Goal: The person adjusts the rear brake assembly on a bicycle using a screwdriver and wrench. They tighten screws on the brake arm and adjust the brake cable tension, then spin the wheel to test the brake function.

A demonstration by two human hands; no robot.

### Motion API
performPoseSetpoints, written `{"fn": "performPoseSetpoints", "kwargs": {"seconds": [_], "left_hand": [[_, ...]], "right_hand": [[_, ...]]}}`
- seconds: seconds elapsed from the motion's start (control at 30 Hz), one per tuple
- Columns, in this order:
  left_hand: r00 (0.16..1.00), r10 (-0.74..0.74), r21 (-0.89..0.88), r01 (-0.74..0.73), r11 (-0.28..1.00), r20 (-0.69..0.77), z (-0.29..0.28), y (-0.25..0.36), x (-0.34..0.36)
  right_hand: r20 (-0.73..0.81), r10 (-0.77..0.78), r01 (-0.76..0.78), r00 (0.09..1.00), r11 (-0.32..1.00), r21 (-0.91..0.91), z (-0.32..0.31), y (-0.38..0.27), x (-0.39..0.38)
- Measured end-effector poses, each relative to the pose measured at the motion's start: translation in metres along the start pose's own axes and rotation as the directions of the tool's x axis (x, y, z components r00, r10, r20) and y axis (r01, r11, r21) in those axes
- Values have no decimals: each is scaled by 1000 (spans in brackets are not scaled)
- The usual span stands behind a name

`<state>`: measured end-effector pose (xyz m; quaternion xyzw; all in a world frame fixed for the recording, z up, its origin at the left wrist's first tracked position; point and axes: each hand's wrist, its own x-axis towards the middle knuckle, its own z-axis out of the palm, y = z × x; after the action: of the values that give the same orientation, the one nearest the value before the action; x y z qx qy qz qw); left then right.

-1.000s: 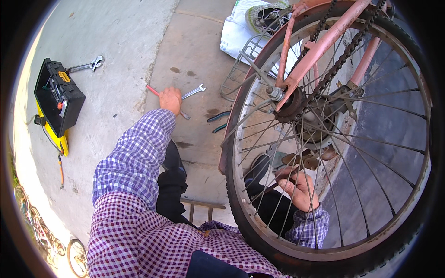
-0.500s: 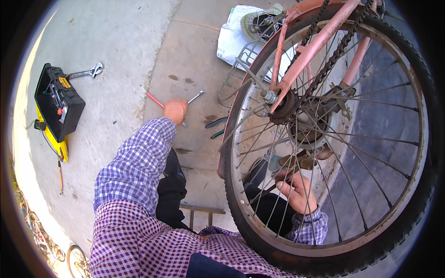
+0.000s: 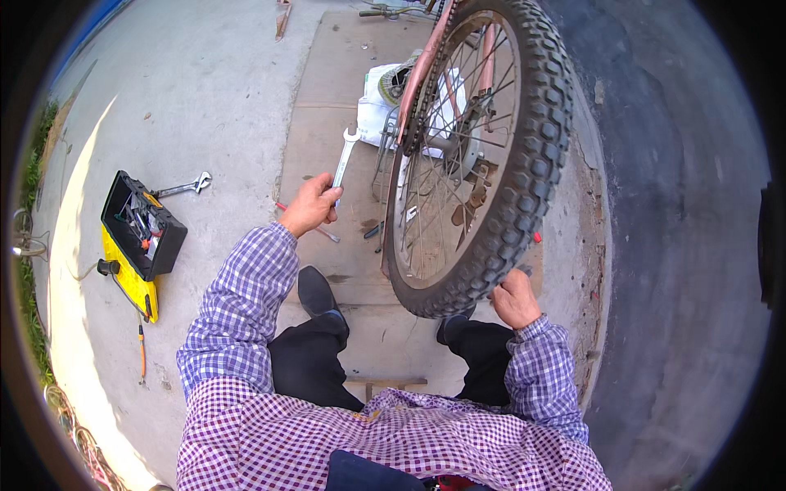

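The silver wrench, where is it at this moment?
In the head view, the silver wrench is left of centre, held up in the left hand, its open jaw end pointing toward the bicycle wheel just to its right.

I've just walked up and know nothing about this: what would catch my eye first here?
The big knobby bicycle wheel fills the upper middle, with the right hand at its lower tyre. The left hand grips a silver wrench just left of it. Far left, an open black-and-yellow toolbox sits on the concrete.
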<state>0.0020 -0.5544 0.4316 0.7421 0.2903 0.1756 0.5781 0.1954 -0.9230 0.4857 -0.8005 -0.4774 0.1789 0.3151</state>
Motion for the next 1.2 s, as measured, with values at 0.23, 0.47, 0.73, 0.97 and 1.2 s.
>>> {"fn": "performPoseSetpoints", "kwargs": {"seconds": [0.23,0.47,0.73,0.97,1.2], "left_hand": [[962,262,-115,-270,956,-80,86,169,-351],[955,269,-151,-249,957,125,309,219,-588],[951,220,-118,-198,973,218,585,195,-671],[928,350,176,-368,913,128,598,200,-645],[829,527,318,-456,831,-188,566,199,-634]], "right_hand": [[-211,-20,97,977,928,360,-54,-20,-214],[-159,-208,262,965,778,571,-73,13,-418],[-192,-346,356,918,511,782,-103,112,-609],[-346,-82,352,934,365,862,-129,124,-601],[-289,144,210,946,406,889,-129,146,-596]]}}
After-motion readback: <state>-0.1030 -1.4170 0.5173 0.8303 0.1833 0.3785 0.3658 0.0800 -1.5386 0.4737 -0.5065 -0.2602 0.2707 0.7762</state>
